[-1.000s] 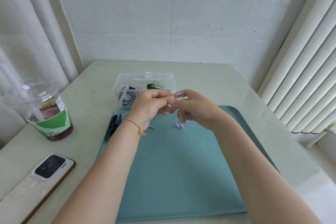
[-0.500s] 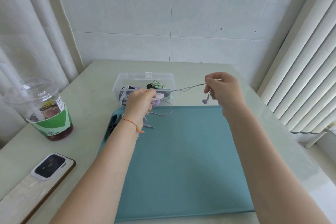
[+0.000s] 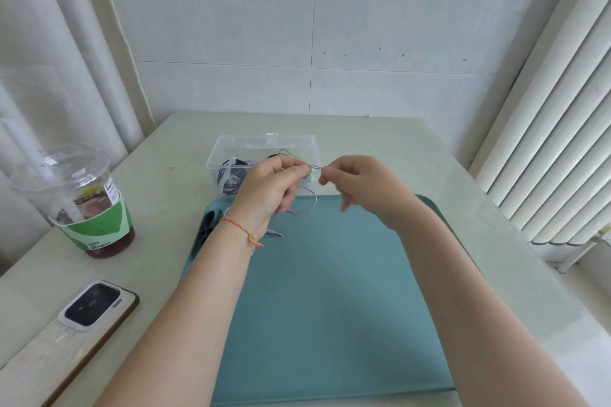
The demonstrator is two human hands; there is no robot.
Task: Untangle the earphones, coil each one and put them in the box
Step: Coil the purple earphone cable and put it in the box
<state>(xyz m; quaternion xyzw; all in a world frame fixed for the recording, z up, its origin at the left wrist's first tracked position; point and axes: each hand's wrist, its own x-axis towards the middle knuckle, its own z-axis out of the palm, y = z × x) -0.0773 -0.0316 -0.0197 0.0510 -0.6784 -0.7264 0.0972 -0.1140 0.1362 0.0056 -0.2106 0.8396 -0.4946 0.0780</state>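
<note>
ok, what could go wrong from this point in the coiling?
1. The purple cable hangs in a loose loop below the left hand; it could kink or re-tangle.
2. Its plug lies near the black earphones on the tray and might snag them.

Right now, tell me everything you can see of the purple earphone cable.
The purple earphone cable is a thin, pale lilac cord, rubbery-looking. The left hand and right hand each pinch it, with a short taut stretch between their fingertips in front of the clear box. Below the left hand a slack loop hangs over the teal tray, and its metal-tipped plug lies on the tray. The earbuds are not visible.
</note>
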